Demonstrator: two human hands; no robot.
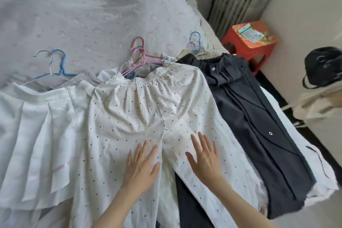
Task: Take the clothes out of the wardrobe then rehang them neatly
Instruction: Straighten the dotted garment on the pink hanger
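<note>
The dotted trousers (148, 109) lay on the bed (92, 15), long axis running from me up to the pink hanger (142, 57). My left hand (140, 166) and right hand (205, 157) pressed flat, fingers spread, one per leg, equally near.

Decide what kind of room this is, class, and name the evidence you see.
Most likely a bedroom: a bed with a printed sheet, clothes on hangers laid across it, and a red stool beside it.
</note>
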